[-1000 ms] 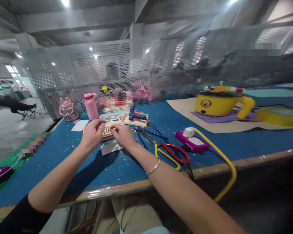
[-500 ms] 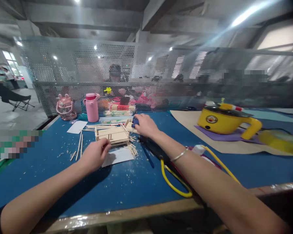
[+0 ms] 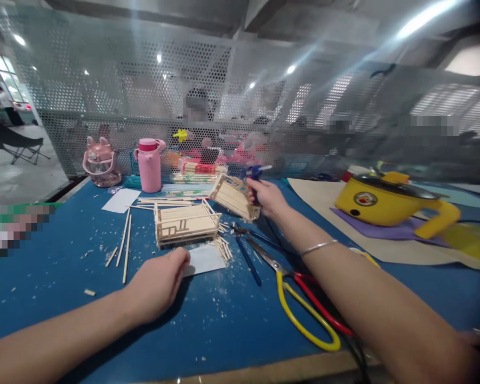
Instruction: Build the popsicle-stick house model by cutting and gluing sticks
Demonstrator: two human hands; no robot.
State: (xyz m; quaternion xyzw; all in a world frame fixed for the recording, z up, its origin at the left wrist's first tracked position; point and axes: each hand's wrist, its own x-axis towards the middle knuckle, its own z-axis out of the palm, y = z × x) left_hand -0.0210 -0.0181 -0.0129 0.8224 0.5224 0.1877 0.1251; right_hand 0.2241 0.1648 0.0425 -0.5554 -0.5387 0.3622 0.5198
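Note:
My right hand [image 3: 271,198] is closed around a blue tool [image 3: 253,172] that looks like a glue gun. Its fingers overlap the edge of a tilted tray-like piece made of wooden sticks [image 3: 232,196]; whether they grip that piece too, I cannot tell. A second stick-built piece with low railings [image 3: 188,221] stands upright on the blue table. In front of it my left hand [image 3: 160,285] is closed, fingers curled by a white paper [image 3: 204,260]. Anything inside those fingers is hidden.
Yellow-and-red-handled scissors [image 3: 278,266] and blue-handled pliers [image 3: 248,258] lie below my right forearm. Loose sticks [image 3: 124,242] are at left. A pink bottle [image 3: 149,166], a clear jug [image 3: 101,165] and a perforated screen [image 3: 140,96] stand behind. A yellow pot [image 3: 378,200] is at right.
My right hand has moved right with the blue tool, and the tray-like piece has shifted right and tilted. The left hand has come away from the railed piece, toward me.

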